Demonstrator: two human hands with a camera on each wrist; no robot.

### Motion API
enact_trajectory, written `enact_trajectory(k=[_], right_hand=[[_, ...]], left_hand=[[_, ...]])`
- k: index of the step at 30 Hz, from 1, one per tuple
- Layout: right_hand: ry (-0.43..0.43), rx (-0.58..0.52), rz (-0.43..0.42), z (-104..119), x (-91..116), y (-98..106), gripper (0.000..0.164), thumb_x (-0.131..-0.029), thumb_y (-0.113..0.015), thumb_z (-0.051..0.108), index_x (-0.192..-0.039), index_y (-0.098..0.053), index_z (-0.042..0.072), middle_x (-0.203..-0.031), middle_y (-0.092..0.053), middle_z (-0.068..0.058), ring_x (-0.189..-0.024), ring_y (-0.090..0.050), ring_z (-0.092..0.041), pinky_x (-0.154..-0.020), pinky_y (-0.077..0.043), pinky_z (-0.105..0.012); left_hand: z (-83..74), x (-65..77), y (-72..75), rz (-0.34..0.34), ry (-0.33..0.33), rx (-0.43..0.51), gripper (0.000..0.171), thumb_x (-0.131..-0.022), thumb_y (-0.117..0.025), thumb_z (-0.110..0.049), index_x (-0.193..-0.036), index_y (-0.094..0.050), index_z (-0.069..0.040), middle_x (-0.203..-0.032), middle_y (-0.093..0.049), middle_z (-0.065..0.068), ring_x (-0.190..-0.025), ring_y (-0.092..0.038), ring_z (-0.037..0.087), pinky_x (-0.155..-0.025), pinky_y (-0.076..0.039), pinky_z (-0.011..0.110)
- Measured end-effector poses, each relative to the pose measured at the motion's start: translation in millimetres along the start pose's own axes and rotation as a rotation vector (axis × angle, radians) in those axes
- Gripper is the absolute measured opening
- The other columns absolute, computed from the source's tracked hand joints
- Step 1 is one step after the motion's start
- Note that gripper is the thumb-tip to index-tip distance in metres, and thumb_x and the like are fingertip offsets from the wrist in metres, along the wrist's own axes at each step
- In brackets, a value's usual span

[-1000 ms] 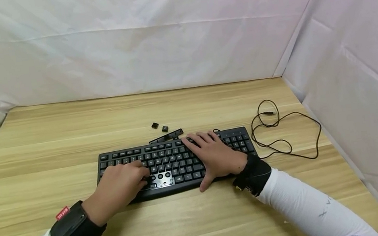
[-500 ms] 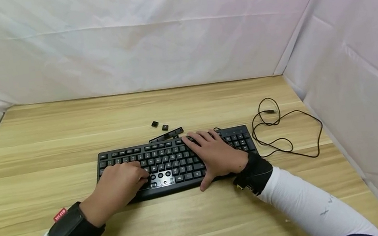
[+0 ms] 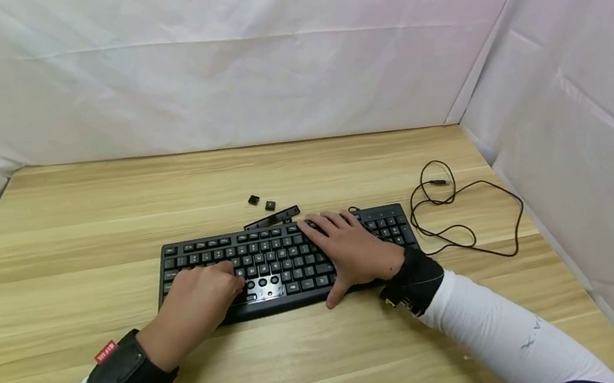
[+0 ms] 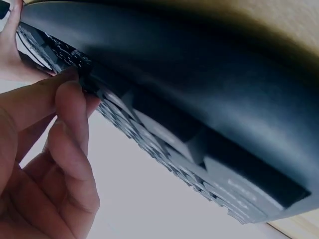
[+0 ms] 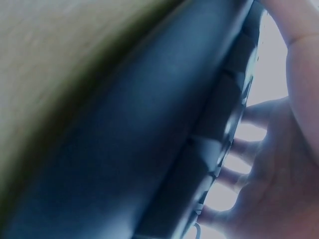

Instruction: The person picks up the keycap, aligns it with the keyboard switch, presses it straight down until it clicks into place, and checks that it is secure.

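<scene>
A black keyboard (image 3: 268,247) lies in the middle of the table. In its lower rows a shiny patch (image 3: 266,289) shows bare key sockets where caps are off. Beside this patch, my left hand (image 3: 197,296) has curled fingers, thumb and index pinching at a keycap on the keyboard; the cap itself is mostly hidden, and the left wrist view shows the fingertips (image 4: 70,89) together at the keys. My right hand (image 3: 351,248) rests spread across the keyboard's right part, thumb at the front edge. The right wrist view shows its fingers over the far keys.
Behind the keyboard lie two loose keycaps (image 3: 270,205) and a long black bar (image 3: 272,218), likely a spacebar. A thin cable (image 3: 516,220) with its plug (image 3: 438,182) loops at the right. White cloth (image 3: 209,93) hangs along the table's back and sides.
Both hands stay in nearly the same place on the keyboard. Only a slight shift of the head view shows.
</scene>
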State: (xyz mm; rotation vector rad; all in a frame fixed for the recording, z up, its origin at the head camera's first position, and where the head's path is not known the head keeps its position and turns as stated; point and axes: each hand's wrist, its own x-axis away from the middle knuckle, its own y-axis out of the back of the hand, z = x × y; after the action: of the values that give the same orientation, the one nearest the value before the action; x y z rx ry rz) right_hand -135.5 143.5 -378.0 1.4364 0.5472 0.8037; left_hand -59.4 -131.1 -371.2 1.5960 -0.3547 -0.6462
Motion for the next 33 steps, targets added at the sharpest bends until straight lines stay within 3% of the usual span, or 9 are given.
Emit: enact_trajectory(k=[6,10,13,16,20,24,33], right_hand=[[-0.005,0.010,0.009,-2,-1,3,0.142,-0.043,-0.069,0.080,-0.152,-0.013,0.007,-0.152,-0.022,-0.019,-0.134,-0.020,-0.036,-0.105,-0.022,-0.063],[0.011,0.015,0.007,-2,-3,4,0.142,-0.043,-0.069,0.080,-0.151,-0.014,0.006,-0.152,-0.022,-0.019,-0.133,-0.020,-0.036,-0.104,-0.023,-0.063],[0.019,0.017,0.009,-1,-3,3,0.142,-0.044,-0.068,0.081,-0.152,-0.013,0.006,-0.152,-0.022,-0.019,-0.134,-0.020,-0.036,-0.104,-0.022,-0.064],[0.020,0.011,0.014,1,-2,2,0.141,-0.044,-0.069,0.080,-0.152,-0.013,0.006,-0.152,-0.021,-0.020,-0.134,-0.019,-0.036,-0.104,-0.022,-0.064],[0.025,0.006,0.021,2,-1,1,0.141,-0.045,-0.069,0.079,-0.151,-0.013,0.006,-0.152,-0.021,-0.021,-0.134,-0.019,-0.037,-0.104,-0.021,-0.064],[0.037,0.013,0.021,4,-1,1,0.140,-0.046,-0.068,0.080,-0.151,-0.013,0.005,-0.152,-0.022,-0.022,-0.133,-0.020,-0.037,-0.104,-0.022,-0.064],[0.025,0.038,0.037,3,-3,4,0.141,-0.046,-0.068,0.081,-0.151,-0.012,0.005,-0.152,-0.021,-0.020,-0.134,-0.020,-0.037,-0.104,-0.024,-0.064]], left_hand=[[3.3,-1.4,-3.3,-0.007,-0.025,-0.025,0.009,-0.077,-0.073,-0.006,-0.078,-0.076,-0.014,-0.066,-0.062,-0.001,-0.046,-0.049,0.011,-0.033,-0.043,0.030],[15.3,0.0,1.6,-0.007,-0.030,0.088,0.008,-0.075,-0.076,-0.012,-0.082,-0.077,-0.017,-0.072,-0.067,-0.003,-0.055,-0.057,0.010,-0.041,-0.050,0.029],[31.0,-2.0,8.4,-0.024,0.014,0.184,0.016,-0.076,-0.076,-0.019,-0.091,-0.077,-0.015,-0.083,-0.072,0.001,-0.068,-0.063,0.013,-0.051,-0.056,0.032],[47.6,-6.5,13.9,-0.031,0.084,0.209,0.028,-0.079,-0.074,-0.024,-0.104,-0.073,-0.011,-0.093,-0.072,0.009,-0.078,-0.064,0.021,-0.061,-0.057,0.041],[63.8,-9.4,15.5,0.078,0.162,0.216,0.047,-0.083,-0.069,-0.034,-0.122,-0.064,-0.008,-0.111,-0.065,0.018,-0.096,-0.059,0.034,-0.077,-0.050,0.058],[72.7,-6.7,11.7,0.212,0.181,0.249,0.066,-0.081,-0.068,-0.046,-0.134,-0.053,-0.009,-0.122,-0.059,0.022,-0.104,-0.055,0.040,-0.082,-0.044,0.065],[83.1,-9.4,2.0,0.197,0.150,0.314,0.075,-0.073,-0.072,-0.053,-0.132,-0.055,-0.008,-0.117,-0.062,0.022,-0.102,-0.056,0.038,-0.075,-0.049,0.061]])
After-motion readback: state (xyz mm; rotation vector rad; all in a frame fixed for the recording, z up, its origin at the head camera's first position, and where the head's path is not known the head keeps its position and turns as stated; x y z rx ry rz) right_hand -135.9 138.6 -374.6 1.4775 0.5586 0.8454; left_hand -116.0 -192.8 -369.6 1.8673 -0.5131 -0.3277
